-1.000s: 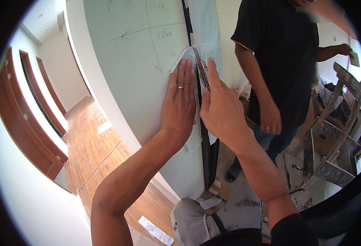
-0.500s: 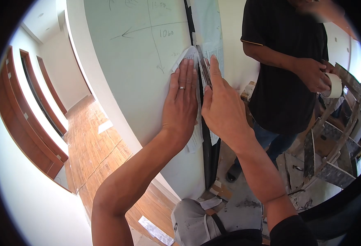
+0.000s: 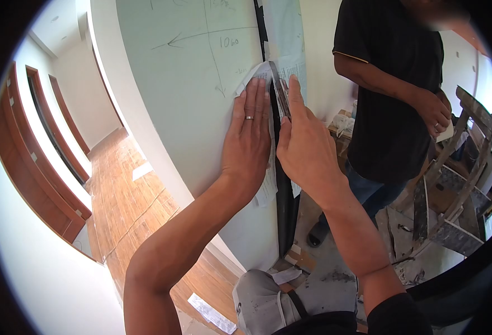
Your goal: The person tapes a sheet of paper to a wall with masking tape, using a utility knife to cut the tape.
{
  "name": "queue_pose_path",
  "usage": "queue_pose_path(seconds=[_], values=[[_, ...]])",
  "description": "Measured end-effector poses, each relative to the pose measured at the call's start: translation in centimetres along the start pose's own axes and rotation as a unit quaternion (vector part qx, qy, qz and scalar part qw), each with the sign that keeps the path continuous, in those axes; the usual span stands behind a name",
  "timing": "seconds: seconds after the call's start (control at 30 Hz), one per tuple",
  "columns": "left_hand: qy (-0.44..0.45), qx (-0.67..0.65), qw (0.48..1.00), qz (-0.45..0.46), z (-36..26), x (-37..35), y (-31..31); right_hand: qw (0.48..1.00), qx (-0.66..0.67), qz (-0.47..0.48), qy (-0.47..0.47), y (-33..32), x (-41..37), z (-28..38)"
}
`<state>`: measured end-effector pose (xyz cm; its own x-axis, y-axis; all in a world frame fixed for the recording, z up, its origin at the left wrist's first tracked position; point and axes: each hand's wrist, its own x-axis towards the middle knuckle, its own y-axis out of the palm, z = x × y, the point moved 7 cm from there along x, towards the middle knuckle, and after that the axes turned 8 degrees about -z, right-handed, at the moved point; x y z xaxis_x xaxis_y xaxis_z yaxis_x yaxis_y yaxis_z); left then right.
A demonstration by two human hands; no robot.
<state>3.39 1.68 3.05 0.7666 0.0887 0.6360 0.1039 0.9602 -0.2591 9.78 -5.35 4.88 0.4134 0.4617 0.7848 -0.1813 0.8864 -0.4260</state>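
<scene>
My left hand (image 3: 249, 131) lies flat with fingers extended on printed paper (image 3: 261, 71) against the pale wall (image 3: 173, 100). A ring is on one of its fingers. Just to the right, my right hand (image 3: 308, 146) is closed on a thin, dark metal tool (image 3: 282, 92), its index finger stretched up along it. The tool's blade lies along the wall's edge, between the paper and another printed sheet. Below the hands a black strip (image 3: 284, 218) runs down the same edge. Pencil lines and the number 1060 mark the wall.
Another person (image 3: 391, 95) in a black shirt stands at the right, holding a pale roll of tape (image 3: 446, 132). Beyond is a wooden stepladder (image 3: 464, 173). Cardboard (image 3: 301, 258) lies on the floor. At the left are wooden doors (image 3: 39, 167) and a wood-look floor (image 3: 126, 206).
Both my hands keep nearly the same place on the wall edge. The other person has shifted slightly right, and the tape roll has turned and is more covered by their hand.
</scene>
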Motion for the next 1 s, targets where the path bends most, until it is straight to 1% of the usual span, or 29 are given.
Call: queue_pose_path(seconds=[0.07, 0.2, 0.27, 0.4, 0.47, 0.5, 0.57, 0.7, 0.9, 0.97, 1.0], values=[[-0.007, 0.010, 1.000, -0.016, 0.0, 0.0, 0.0, 0.999, -0.025, 0.034, 0.030, 0.0, -0.2, 0.1], [-0.011, 0.014, 1.000, -0.014, -0.1, -0.1, 0.0, 0.999, -0.017, 0.040, 0.026, -0.1, -1.2, -0.6], [-0.012, 0.014, 1.000, -0.015, -0.1, -0.1, -0.1, 0.999, 0.031, -0.031, -0.026, 0.0, -1.5, -0.9], [-0.007, 0.003, 1.000, -0.007, 0.1, -0.1, -0.4, 0.996, 0.059, -0.054, -0.044, -0.5, -1.9, -0.3], [-0.011, 0.007, 1.000, -0.006, 0.1, -0.1, -0.5, 0.998, 0.028, 0.038, 0.040, 0.1, -1.9, -0.7], [-0.010, 0.006, 1.000, -0.007, 0.0, -0.1, -0.5, 0.998, 0.028, 0.037, 0.041, 0.2, -2.0, -0.8], [-0.012, 0.002, 1.000, -0.006, 0.1, -0.1, -0.4, 0.999, 0.034, 0.007, 0.012, 0.3, -1.7, -0.8], [-0.004, -0.002, 1.000, 0.012, 0.1, -0.1, -0.5, 0.999, 0.036, -0.009, -0.006, 0.4, -1.4, -0.7], [-0.009, 0.006, 1.000, -0.003, -0.1, -0.1, 0.0, 0.999, 0.010, 0.031, 0.031, 0.2, -1.0, -0.2], [-0.015, 0.026, 0.999, -0.020, 0.0, -0.1, 0.0, 0.994, -0.009, 0.084, 0.065, 0.6, -1.5, -0.4], [-0.015, 0.026, 0.999, -0.021, 0.1, -0.1, -0.3, 0.994, -0.008, 0.084, 0.064, 0.6, -2.1, -0.7]])
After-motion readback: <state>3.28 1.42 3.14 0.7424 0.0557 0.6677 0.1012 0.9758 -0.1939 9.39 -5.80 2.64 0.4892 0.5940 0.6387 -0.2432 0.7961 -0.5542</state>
